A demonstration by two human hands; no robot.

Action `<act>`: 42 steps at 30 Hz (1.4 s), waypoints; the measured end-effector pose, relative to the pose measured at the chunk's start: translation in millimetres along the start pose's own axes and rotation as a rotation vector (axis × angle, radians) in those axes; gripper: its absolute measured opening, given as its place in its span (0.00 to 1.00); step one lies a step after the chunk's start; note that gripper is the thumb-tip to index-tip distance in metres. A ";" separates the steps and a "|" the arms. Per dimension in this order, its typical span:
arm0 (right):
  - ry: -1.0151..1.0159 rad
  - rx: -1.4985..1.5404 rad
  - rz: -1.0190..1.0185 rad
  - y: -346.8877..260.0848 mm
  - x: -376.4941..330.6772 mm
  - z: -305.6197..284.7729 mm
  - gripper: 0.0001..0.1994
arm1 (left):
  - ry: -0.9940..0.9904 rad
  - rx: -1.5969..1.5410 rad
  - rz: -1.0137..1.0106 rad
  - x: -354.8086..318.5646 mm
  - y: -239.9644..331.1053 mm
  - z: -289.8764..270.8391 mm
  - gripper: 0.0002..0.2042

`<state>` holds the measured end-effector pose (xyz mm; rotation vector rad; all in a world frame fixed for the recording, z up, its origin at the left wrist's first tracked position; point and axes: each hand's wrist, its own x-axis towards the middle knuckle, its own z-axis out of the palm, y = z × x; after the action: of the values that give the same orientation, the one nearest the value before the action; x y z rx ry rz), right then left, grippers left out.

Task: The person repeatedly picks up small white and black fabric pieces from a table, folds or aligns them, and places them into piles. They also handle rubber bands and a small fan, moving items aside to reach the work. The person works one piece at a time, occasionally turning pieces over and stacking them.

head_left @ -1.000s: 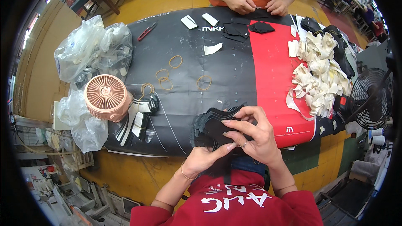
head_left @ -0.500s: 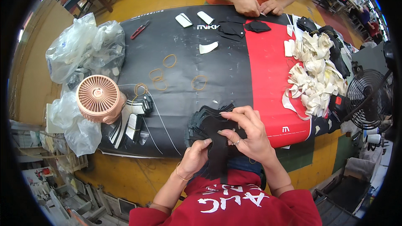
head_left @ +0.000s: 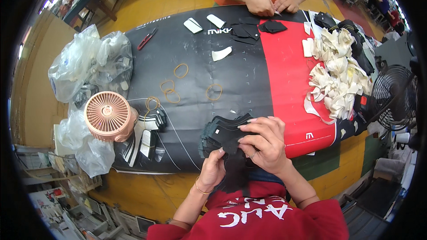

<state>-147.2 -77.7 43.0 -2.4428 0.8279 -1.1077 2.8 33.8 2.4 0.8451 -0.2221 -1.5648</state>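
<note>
A fanned stack of dark fabric pieces [head_left: 212, 140] lies at the table's near edge, in front of my body. My left hand [head_left: 211, 171] is closed at its near left side, thumb on top, gripping black fabric. From there a black fabric piece [head_left: 235, 173] hangs over the edge toward my red shirt. My right hand [head_left: 267, 146] pinches the right side of the black fabric between thumb and fingers; a ring is on one finger. A small white mark shows on the upper piece. My fingers hide how many layers each hand holds.
A pink fan [head_left: 107, 116] stands left beside clear plastic bags [head_left: 91, 62] and banded strips [head_left: 147, 138]. Rubber bands [head_left: 214, 92] and a red cutter [head_left: 147, 38] lie on the table. Cream fabric pieces [head_left: 336, 73] are heaped right, near a black fan [head_left: 393, 98]. Opposite, a person's hands [head_left: 273, 5] work.
The view has shifted slightly. A white mark on the upper dark piece now shows where it did not before. Both my hands keep their hold on the black fabric.
</note>
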 end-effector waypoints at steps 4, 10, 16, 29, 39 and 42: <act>-0.080 0.017 -0.139 6.7 1.9 -10.4 0.10 | 0.041 -0.026 -0.012 5.2 1.7 1.0 0.21; -0.083 0.271 -0.053 3.5 8.8 -18.1 0.10 | -0.050 -0.193 0.030 11.3 8.8 -2.6 0.22; -0.122 0.405 0.177 3.9 25.0 -24.1 0.14 | -0.063 -0.241 -0.099 13.5 18.1 -3.3 0.24; -0.203 0.506 0.659 46.0 17.0 -52.2 0.13 | 0.115 0.115 0.181 11.8 45.3 -4.5 0.26; -0.032 0.750 0.819 59.2 15.5 -64.3 0.09 | -0.215 0.055 0.525 -41.8 105.3 -29.7 0.28; -0.142 0.749 0.616 34.6 25.6 -75.4 0.09 | -0.225 -0.016 0.582 -58.4 120.6 -34.5 0.30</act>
<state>-204.1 -125.1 88.2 -1.4845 0.8360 -0.7918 115.3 74.8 71.5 0.5232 -0.5645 -1.1045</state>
